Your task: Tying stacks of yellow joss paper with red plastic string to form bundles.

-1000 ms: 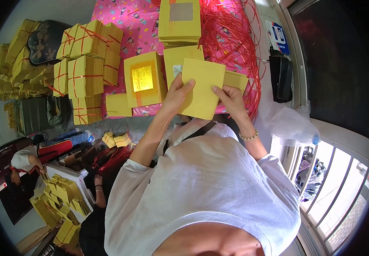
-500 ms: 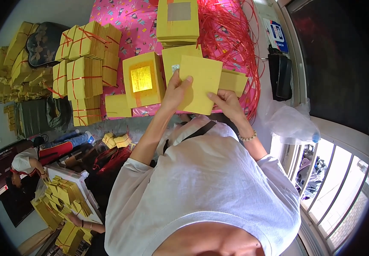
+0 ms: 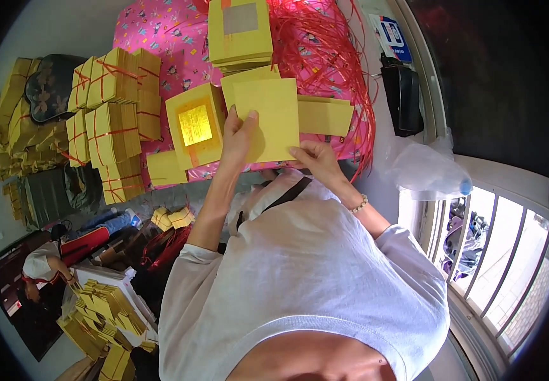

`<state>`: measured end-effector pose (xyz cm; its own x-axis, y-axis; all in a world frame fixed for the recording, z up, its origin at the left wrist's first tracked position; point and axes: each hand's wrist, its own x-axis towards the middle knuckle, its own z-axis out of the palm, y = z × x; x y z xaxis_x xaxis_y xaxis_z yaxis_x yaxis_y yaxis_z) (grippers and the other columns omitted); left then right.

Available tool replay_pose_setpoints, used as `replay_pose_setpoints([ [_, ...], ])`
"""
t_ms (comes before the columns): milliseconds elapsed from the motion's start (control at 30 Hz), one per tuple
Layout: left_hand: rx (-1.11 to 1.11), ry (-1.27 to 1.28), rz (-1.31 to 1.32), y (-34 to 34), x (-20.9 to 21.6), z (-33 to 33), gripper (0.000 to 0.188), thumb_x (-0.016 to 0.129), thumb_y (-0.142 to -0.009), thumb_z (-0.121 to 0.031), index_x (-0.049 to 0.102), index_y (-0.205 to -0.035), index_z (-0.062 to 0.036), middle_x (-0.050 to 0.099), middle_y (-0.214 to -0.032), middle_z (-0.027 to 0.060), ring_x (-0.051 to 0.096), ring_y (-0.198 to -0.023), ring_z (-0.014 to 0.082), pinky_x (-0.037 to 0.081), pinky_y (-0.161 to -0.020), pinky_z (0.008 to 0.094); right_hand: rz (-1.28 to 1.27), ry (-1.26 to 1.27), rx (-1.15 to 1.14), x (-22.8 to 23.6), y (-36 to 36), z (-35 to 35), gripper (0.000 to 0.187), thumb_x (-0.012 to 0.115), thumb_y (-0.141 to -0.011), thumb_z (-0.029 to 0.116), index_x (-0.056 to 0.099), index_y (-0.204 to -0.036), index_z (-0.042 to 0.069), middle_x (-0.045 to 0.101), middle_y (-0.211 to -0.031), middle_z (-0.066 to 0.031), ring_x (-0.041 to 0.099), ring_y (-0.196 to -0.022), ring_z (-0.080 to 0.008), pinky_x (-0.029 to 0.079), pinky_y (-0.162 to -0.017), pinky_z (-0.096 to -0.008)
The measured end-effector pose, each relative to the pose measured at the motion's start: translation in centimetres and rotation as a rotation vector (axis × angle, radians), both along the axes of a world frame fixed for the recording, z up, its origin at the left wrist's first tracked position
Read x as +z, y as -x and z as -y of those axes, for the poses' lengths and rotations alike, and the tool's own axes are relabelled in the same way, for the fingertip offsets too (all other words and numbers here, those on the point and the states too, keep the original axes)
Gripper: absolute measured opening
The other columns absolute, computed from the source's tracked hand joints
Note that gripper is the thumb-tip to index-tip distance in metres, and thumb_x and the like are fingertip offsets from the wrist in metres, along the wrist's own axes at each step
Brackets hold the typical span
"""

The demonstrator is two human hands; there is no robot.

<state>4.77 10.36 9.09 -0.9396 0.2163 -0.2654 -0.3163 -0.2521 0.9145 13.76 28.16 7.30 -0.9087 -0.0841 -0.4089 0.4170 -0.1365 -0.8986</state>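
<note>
Both my hands hold a flat piece of yellow joss paper [image 3: 268, 120] above the pink table; whether it is one sheet or several I cannot tell. Closed on its left edge is my left hand [image 3: 239, 138], thumb on top. My right hand [image 3: 320, 164] pinches the lower right corner, a beaded bracelet on that wrist. Behind the held paper, more yellow paper [image 3: 258, 75] shows in part. To its left lies a stack with a gold foil square [image 3: 196, 125]; farther back stands a stack with a silver-grey square [image 3: 241, 19]. Loose yellow paper [image 3: 325, 116] lies to the right.
Red plastic strings [image 3: 319, 44] spread over the patterned pink cloth [image 3: 160, 32]. Bundles tied with red string [image 3: 112, 130] are piled at the left. A clear plastic bag [image 3: 430, 166] and barred window [image 3: 503, 260] are at the right. Another person [image 3: 42, 263] works at the lower left.
The held joss paper has turned from tilted to nearly straight. My right hand now grips closer to its lower corner. The whole view has shifted a little.
</note>
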Motion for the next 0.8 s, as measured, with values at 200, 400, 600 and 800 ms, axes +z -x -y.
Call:
replay_pose_setpoints([
  [200, -0.192, 0.075, -0.057, 0.1, -0.5, -0.4, 0.033, 0.055, -0.093, -0.015, 0.047, -0.122, -0.0034, 0.059, -0.112, 0.0052, 0.056, -0.099, 0.0124, 0.045, -0.083, 0.0267, -0.034, -0.064, 0.072, -1.5, -0.1, -2.3, 0.023, 0.061, -0.091, 0.02, 0.062, -0.106, 0.003, 0.065, -0.092, -0.0018, 0.063, -0.077, -0.0076, 0.053, -0.067, -0.0195],
  [400, -0.607, 0.454, -0.251, 1.2, -1.5, -1.9, 0.036, 0.06, -0.088, -0.019, 0.049, -0.117, -0.0019, 0.06, -0.109, 0.0126, 0.058, -0.097, 0.0209, 0.046, -0.082, 0.0307, 0.039, 0.123, -0.088, -1.5, -0.7, -4.7, 0.028, 0.06, -0.091, 0.016, 0.056, -0.116, 0.005, 0.065, -0.104, -0.0042, 0.064, -0.088, -0.012, 0.054, -0.07, -0.0227],
  [600, -0.271, 0.634, -0.647, 2.1, -0.8, -1.9, 0.035, 0.065, -0.084, -0.018, 0.051, -0.114, -0.0044, 0.059, -0.101, 0.012, 0.061, -0.083, 0.0248, 0.05, -0.074, 0.033, 0.215, 0.288, -0.572, -8.1, -3.4, -7.2, 0.023, 0.059, -0.092, 0.017, 0.058, -0.113, 0.009, 0.064, -0.105, -0.0023, 0.063, -0.093, -0.014, 0.053, -0.082, -0.0288],
  [800, -0.414, 0.579, -0.394, 0.1, -3.6, -0.1, 0.03, 0.062, -0.085, -0.014, 0.053, -0.112, -0.0044, 0.06, -0.098, 0.0116, 0.062, -0.081, 0.0208, 0.051, -0.071, 0.0307, 0.315, 0.448, -0.763, -13.6, -4.2, -8.3, 0.022, 0.061, -0.091, 0.017, 0.056, -0.112, 0.014, 0.062, -0.108, -0.0023, 0.061, -0.1, -0.0159, 0.05, -0.087, -0.0317],
])
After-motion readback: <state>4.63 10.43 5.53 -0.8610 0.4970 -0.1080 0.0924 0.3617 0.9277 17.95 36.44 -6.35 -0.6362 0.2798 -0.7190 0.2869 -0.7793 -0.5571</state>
